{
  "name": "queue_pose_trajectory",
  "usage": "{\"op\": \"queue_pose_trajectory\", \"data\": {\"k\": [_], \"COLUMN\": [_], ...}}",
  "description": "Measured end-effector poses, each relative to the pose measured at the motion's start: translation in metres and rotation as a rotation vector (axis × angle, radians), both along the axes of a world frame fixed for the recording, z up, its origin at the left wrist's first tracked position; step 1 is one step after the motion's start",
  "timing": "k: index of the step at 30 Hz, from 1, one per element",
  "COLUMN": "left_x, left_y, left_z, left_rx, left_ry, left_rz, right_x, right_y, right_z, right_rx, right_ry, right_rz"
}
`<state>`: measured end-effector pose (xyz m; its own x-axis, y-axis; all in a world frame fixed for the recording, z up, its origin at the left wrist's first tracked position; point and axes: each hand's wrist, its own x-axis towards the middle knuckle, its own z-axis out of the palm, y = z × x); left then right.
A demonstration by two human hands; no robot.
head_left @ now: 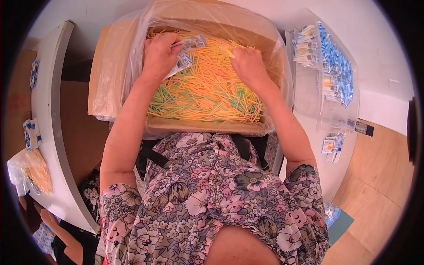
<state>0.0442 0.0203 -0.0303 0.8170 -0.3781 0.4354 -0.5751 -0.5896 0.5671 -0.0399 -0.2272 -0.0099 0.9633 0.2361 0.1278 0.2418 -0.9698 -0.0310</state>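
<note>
A cardboard box (100, 75) lined with clear plastic film (136, 53) stands in front of me. It is filled with loose thin sticks (207, 86), mostly orange and yellow, with green ones toward the near side. Over the box's left part, my left hand (160, 55) is closed on flat, clear-and-blue printed packets (194, 43). Whether anything is inside these packets is hard to make out. At the right of the pile, my right hand (249, 66) pinches a few yellow sticks (230, 53), their ends showing at the fingertips.
To the right, a clear plastic bin (304, 95) holds many blue-striped packets (338, 66); more packets (332, 145) lie nearer. On the left, a white tabletop (51, 88) carries small packets (32, 134) and a bag of orange sticks (39, 172). Another person's arm (66, 240) shows lower left.
</note>
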Motion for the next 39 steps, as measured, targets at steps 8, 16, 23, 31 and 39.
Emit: {"op": "queue_pose_trajectory", "data": {"k": [8, 16, 23, 31, 39], "left_x": [-0.007, -0.017, -0.039, -0.054, -0.074], "left_y": [-0.006, -0.01, -0.032, -0.055, -0.083], "left_z": [0.002, 0.006, 0.026, 0.026, 0.03], "left_rx": [-0.261, -0.771, -0.526, -0.445, -0.223], "left_ry": [0.271, 1.12, 0.939, 1.015, 1.098], "left_rz": [-0.046, -0.349, -0.478, -0.542, -0.694], "right_x": [0.042, 0.048, -0.006, -0.033, -0.053], "right_y": [-0.005, -0.014, -0.014, -0.013, 0.009], "right_z": [-0.03, -0.042, 0.01, 0.029, 0.03], "right_rx": [1.67, 1.967, 2.051, 2.119, 1.885], "right_ry": [0.786, 0.827, 0.248, 0.037, 0.067], "right_rz": [-0.616, -0.473, -0.382, -0.299, -0.303]}}
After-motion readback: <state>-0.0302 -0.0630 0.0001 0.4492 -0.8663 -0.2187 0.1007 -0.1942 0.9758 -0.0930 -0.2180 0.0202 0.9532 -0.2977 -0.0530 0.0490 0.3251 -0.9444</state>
